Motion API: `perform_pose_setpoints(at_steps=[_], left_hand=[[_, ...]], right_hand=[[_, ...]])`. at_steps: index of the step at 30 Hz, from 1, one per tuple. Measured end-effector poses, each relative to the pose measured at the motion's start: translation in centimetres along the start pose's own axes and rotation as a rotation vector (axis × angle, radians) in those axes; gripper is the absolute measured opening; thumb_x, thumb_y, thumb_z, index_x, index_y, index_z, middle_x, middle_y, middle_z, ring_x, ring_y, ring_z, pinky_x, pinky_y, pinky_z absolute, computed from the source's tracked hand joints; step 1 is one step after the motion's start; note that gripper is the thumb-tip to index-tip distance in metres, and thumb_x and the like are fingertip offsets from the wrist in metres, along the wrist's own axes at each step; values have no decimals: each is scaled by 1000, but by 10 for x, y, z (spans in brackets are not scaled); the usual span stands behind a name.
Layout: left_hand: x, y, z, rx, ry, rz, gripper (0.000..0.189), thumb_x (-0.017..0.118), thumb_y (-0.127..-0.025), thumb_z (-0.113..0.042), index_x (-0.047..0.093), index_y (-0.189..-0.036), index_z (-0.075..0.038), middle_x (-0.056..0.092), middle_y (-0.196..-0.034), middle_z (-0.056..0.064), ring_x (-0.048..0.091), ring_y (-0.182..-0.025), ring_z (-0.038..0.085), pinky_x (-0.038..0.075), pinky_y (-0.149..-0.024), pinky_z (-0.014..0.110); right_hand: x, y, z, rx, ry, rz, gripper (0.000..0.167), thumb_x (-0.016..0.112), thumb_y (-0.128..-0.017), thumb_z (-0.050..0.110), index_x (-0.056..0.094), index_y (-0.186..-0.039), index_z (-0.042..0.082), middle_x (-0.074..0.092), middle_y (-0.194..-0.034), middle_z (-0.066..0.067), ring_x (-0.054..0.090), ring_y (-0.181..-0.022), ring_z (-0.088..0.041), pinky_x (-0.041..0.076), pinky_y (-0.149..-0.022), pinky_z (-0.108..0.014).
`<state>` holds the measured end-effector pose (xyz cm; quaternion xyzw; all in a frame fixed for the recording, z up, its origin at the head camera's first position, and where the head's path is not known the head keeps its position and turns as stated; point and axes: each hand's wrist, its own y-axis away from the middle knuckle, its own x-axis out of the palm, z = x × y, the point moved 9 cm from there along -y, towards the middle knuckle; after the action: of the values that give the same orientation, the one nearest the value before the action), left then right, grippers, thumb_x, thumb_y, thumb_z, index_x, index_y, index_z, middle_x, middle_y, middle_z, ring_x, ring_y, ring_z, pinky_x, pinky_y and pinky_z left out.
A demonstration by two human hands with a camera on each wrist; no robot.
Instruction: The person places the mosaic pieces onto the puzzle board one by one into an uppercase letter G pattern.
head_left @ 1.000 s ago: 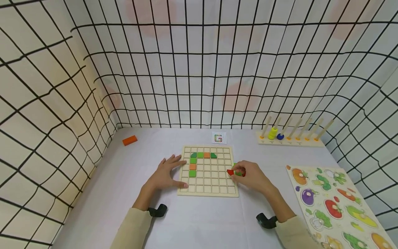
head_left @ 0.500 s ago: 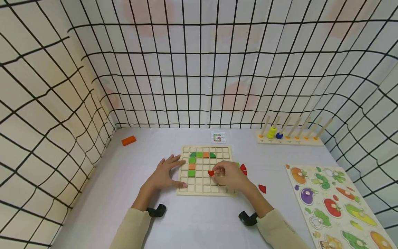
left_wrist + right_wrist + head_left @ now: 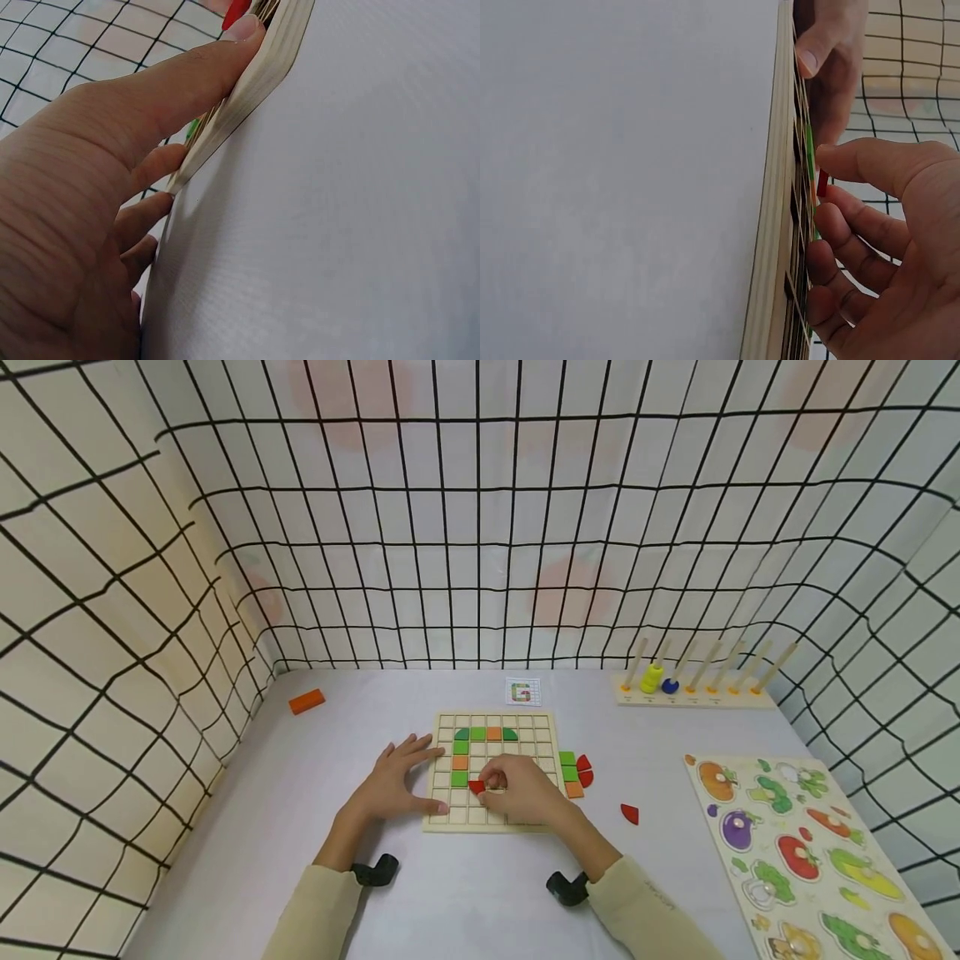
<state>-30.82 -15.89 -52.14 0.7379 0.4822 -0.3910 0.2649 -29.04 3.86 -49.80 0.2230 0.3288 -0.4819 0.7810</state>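
A wooden grid board (image 3: 487, 817) lies on the white table. Green and orange squares with dark green quarter-round tiles (image 3: 510, 735) form a bent line on it. My left hand (image 3: 393, 781) spreads along the board's left side; its thumb (image 3: 240, 34) rests on the rim in the left wrist view. Between thumb and index finger, my right hand (image 3: 521, 789) pinches a red quarter-round tile (image 3: 476, 787). This tile is close over the grid, just right of and below the lowest green square (image 3: 459, 778). Seen edge-on in the right wrist view, the red tile (image 3: 823, 184) stands near the board's face.
Right of the board lie green squares (image 3: 567, 759), an orange square (image 3: 573, 789) and red quarter-rounds (image 3: 584, 763); another red one (image 3: 629, 813) lies apart. Behind are a pattern card (image 3: 522, 692), an orange block (image 3: 307, 702) and a peg stand (image 3: 693, 700). A vegetable puzzle (image 3: 765, 827) occupies the right.
My right hand has carried the red tile leftward across the board from its right edge, uncovering the loose tiles there. My left hand keeps its place at the board's side.
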Motion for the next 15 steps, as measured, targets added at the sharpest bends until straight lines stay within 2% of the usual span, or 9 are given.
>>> perform_pose_setpoints(at_steps=[7,15], left_hand=[[0,0,0,2,20,-1,95,87,-69,-64,54,-151,-28,33,-169,2,17,-161,30,5,-130,59],[0,-1,1,-4,2,2,94,86,-69,-65,54,-150,-29,33,-169,1,17,-161,29,5,-130,58]], right_hand=[[12,-4,10,-18,-14,30,19,80,-90,25,74,-105,16,62,-86,9,55,-84,-12,48,-74,-25],[17,-7,19,-48,-2,13,17,81,-89,24,75,-103,15,62,-85,8,55,-83,-12,48,-75,-26]])
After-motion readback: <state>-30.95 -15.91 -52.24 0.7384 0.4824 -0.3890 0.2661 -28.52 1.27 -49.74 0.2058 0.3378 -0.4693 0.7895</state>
